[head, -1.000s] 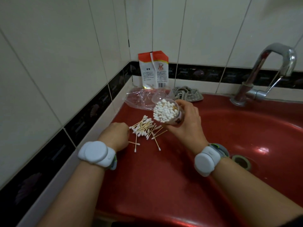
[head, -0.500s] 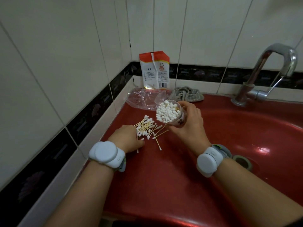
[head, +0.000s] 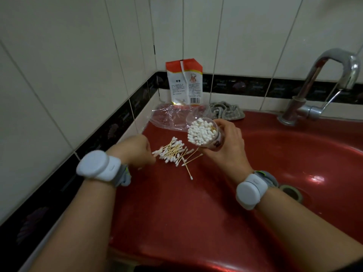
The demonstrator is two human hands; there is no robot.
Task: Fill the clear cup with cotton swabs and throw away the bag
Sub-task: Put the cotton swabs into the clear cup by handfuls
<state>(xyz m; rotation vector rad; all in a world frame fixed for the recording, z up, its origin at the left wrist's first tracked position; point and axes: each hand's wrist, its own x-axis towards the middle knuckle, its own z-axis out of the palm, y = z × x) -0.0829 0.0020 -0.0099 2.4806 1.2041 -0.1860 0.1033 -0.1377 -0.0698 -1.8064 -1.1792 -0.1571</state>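
- While your right hand (head: 227, 146) grips the cup (head: 206, 137) above the sink (head: 196, 203) ledge, tilted toward you, swabs pack it.
- Your left hand (head: 137, 152) is blurred, fingers curled at the loose swabs (head: 172, 152); whether it pinches any, I cannot tell.
- That pile lies on the ledge, left of the cup.
- Behind the cup lies the clear bag (head: 169, 118).

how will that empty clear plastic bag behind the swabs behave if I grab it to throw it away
The clear plastic bag lies crumpled and flat on the red sink counter, so it is probably floppy and very light. Its glossy film may feel slippery; a pinch should lift it easily.
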